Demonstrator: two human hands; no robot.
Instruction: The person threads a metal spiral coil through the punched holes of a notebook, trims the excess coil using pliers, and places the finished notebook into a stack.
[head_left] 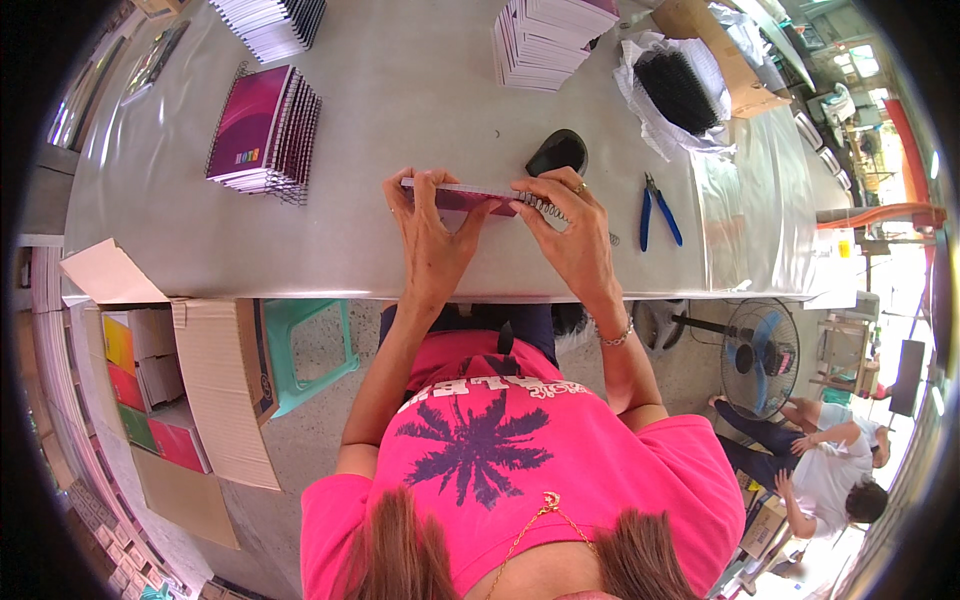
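Note:
My left hand (432,240) is closed on a thin purple-covered notebook (455,199), held on edge above the grey table. Fingers sit on its far side and the thumb on its near side. My right hand (572,235) pinches a spiral binding coil (541,206) at the notebook's right end. Part of the coil sticks out past the pages; how far it runs through the holes is hidden by my fingers. Just beyond the right hand lies a black rounded object (557,152). Cutting pliers with blue handles (660,215) lie to the right.
A stack of coil-bound purple notebooks (255,125) stands at the left; another stack (270,25) is behind it. Uncoiled booklets (540,50) are piled at the back. Black coils (680,90) lie in white wrapping. An open carton (225,380), a fan (760,357) and a seated person (825,465) are beyond the table's near edge.

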